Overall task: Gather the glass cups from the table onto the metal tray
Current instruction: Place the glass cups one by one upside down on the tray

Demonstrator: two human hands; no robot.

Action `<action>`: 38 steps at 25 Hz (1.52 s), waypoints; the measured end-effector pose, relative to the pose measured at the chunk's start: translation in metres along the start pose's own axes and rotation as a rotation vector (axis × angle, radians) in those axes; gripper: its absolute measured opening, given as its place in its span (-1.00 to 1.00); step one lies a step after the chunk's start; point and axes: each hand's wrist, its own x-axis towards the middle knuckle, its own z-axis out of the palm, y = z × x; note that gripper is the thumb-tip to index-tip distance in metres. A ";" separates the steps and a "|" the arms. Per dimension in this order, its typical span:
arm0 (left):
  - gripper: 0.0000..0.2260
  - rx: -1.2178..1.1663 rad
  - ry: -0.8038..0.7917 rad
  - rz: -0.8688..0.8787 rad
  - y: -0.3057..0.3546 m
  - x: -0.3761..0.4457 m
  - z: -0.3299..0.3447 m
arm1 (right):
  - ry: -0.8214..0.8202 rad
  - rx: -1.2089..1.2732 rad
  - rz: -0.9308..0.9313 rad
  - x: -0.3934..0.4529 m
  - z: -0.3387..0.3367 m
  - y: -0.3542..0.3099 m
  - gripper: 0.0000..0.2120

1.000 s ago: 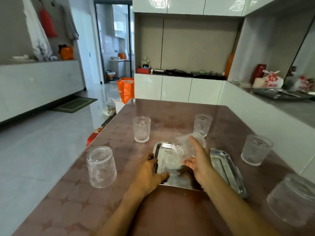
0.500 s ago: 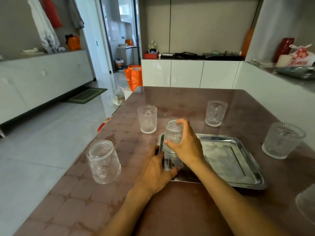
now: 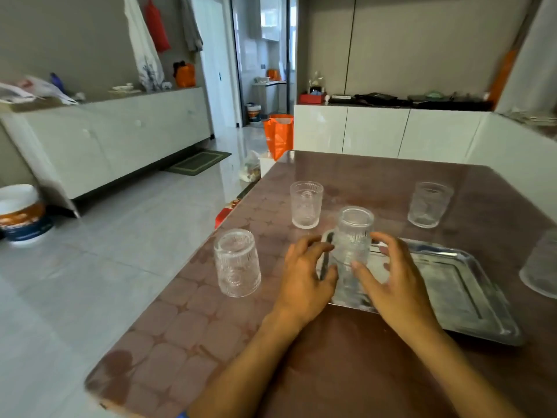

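A ribbed glass cup (image 3: pixel 354 236) stands on the left end of the metal tray (image 3: pixel 458 291). My right hand (image 3: pixel 394 282) is cupped around it with fingers spread; the thumb is at the cup's lower side and the index finger is slightly off it. At the tray's left edge, my left hand (image 3: pixel 303 276) has its fingers apart and its thumb on the rim. On the brown table (image 3: pixel 346 357) stand other cups: one mouth-down (image 3: pixel 236 263) at the left, one upright (image 3: pixel 306 205) behind, one at the far right (image 3: pixel 429 205), one cut off by the right edge (image 3: pixel 541 268).
The table's left edge drops to a grey tiled floor. An orange bag (image 3: pixel 278 135) stands beyond the far corner and a white bucket (image 3: pixel 21 214) at the left. White cabinets line the back and right walls.
My right hand has set the cup down on the tray's left end and its fingers have spread off the glass. My left hand has loosened from the tray's edge. The view has swung left.
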 end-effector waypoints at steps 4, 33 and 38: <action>-0.58 0.154 0.456 0.168 -0.002 -0.009 -0.055 | -0.192 -0.050 -0.077 -0.051 -0.015 -0.006 -0.69; -0.73 0.167 -0.141 -0.270 -0.035 0.046 0.007 | 0.139 0.253 0.428 0.068 -0.070 0.012 -0.25; -0.70 0.154 -0.194 -0.171 -0.046 0.047 0.010 | 0.048 0.107 0.388 0.066 -0.035 0.043 -0.34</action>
